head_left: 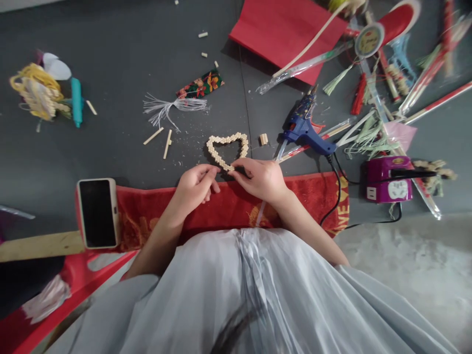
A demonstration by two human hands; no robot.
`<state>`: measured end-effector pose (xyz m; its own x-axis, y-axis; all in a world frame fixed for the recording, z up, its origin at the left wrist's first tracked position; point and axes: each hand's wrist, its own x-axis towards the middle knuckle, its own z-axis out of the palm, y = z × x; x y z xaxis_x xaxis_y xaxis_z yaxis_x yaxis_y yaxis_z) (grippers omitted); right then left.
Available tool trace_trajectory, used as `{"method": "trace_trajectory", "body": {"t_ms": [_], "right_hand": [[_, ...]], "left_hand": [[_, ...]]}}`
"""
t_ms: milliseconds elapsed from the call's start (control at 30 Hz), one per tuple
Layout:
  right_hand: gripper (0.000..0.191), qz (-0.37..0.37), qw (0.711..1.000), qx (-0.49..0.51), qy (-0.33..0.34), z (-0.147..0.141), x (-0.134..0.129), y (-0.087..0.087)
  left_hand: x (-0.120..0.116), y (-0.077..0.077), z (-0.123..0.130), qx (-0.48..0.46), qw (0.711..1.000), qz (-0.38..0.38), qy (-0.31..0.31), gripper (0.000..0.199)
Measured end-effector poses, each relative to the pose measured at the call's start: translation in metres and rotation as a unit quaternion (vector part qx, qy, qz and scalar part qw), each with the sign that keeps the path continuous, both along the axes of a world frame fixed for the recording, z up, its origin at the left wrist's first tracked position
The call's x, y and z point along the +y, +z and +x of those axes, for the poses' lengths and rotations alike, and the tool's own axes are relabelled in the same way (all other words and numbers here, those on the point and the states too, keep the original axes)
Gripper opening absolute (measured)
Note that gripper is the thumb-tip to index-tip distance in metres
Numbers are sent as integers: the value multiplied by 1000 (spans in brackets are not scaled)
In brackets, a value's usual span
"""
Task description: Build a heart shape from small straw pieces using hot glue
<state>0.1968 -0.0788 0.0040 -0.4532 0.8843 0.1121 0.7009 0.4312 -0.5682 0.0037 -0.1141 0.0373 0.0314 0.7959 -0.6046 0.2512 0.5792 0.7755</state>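
Heart: an open heart outline (pixel 243 146) of small pale pieces, over the dark table (pixel 121 147), its point turned toward the person.
Right hand: thumb and forefinger of the right hand (pixel 258 177) pinch the heart at its point.
Left hand: the left hand (pixel 197 186) has thumb and fingers drawn close together, just left of the heart's point; whether they grip anything, I cannot tell.
Towel: a red towel (pixel 313 188) on the person's side of the heart, running beneath both wrists.
Small bundle: a few short sticks side by side (pixel 263 139), just right of the heart.
Glue gun: a blue glue gun (pixel 300 129), right of the heart, past the small bundle.
Loose sticks: two thin sticks (pixel 167 144), left of the heart, among crumbs.
Tassel and cloth: white strands (pixel 184 104) and a flowered strip (pixel 204 84), beyond the heart.
Red paper: a red sheet (pixel 283 34), beyond the heart and rightward.
Phone: a dark-screened phone (pixel 97 214), left of the heart and nearer the person.
Socket: a purple socket box (pixel 379 179), well right of the heart.
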Motion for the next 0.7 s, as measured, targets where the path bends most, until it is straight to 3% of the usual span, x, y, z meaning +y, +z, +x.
{"method": "trace_trajectory", "body": {"t_ms": [200,700], "right_hand": [[29,-1,1000,11,-3,-1,0,1],[29,-66,997,-47,-8,-10,1,12]], "left_hand": [[6,-5,15,-77,993,-24,87,21],[14,-4,19,-68,992,-48,100,32]]}}
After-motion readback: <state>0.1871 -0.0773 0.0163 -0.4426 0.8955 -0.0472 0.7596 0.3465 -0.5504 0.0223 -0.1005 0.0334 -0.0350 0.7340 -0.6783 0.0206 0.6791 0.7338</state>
